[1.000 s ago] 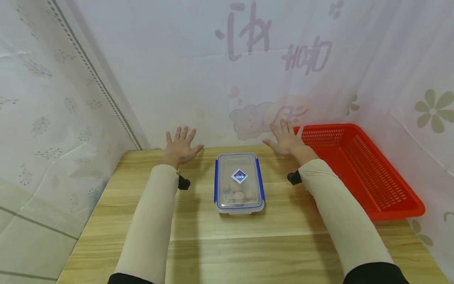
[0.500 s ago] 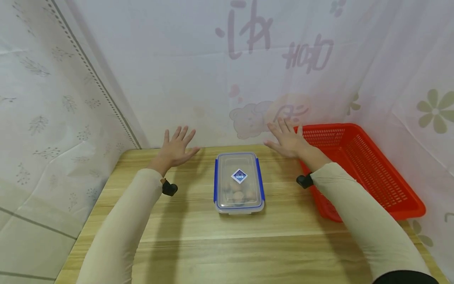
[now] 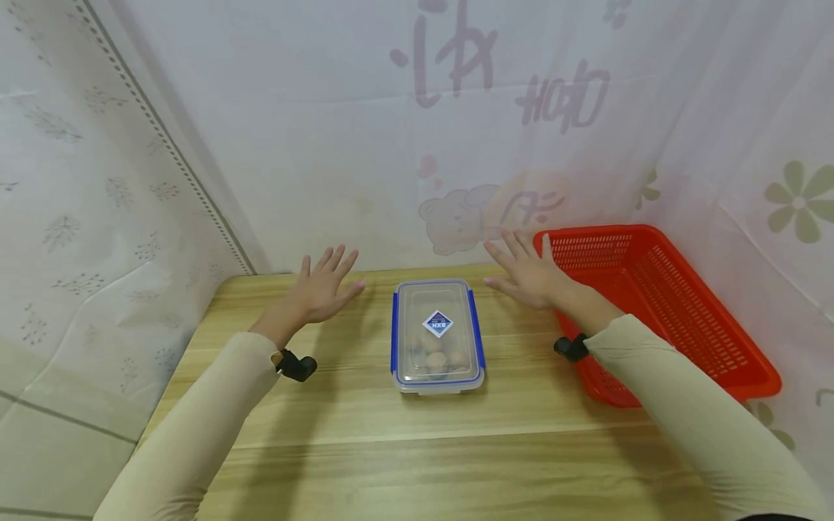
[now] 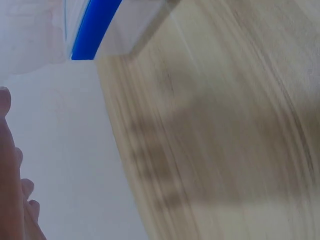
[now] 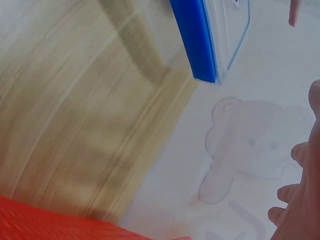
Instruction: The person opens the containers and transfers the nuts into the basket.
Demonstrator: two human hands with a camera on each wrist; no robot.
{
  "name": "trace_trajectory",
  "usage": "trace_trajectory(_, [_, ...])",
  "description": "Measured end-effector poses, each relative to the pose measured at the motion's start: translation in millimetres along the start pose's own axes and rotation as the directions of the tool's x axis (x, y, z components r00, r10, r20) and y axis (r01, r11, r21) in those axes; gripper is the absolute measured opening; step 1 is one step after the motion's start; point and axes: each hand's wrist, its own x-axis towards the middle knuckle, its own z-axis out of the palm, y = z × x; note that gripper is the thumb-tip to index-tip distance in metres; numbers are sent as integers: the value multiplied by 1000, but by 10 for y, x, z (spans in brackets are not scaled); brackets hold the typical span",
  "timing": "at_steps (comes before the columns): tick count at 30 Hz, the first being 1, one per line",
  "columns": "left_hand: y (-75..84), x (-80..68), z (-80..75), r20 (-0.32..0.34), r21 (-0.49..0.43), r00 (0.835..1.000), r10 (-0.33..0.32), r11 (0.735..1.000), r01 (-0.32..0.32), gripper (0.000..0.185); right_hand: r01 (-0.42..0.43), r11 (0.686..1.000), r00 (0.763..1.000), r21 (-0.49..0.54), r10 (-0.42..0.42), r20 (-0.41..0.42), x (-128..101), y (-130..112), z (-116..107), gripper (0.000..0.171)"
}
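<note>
At left, a person's left hand (image 3: 318, 293), released with fingers spread, hangs above the wooden bench (image 3: 404, 463). A lidded clear container (image 3: 420, 307) with blue side clips sits between the hands, round, egg-like objects (image 3: 436, 359) showing inside. The right hand (image 3: 531, 278), also released and splayed, hangs near a red perforated basket (image 3: 700, 311) at far right.
</note>
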Motion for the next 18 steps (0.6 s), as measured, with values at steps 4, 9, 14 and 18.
trace_trajectory(4, [33,-59,58,10,-27,1000,7,1000,-7,75,2,1000,1000,13,-2,22,-53,-37,42,80])
trace_trajectory(9, [124,-137,146,17,-82,1000,15,997,-13,76,8,999,1000,35,-8,22,-110,-123,103,79])
trace_trajectory(14, [236,-176,263,-22,-149,999,34,988,-37,76,-11,999,1000,37,10,18,-176,-247,157,79])
trace_trajectory(18, [320,-182,347,-42,-206,998,36,978,-43,74,-26,997,999,73,25,26,-213,-337,220,80])
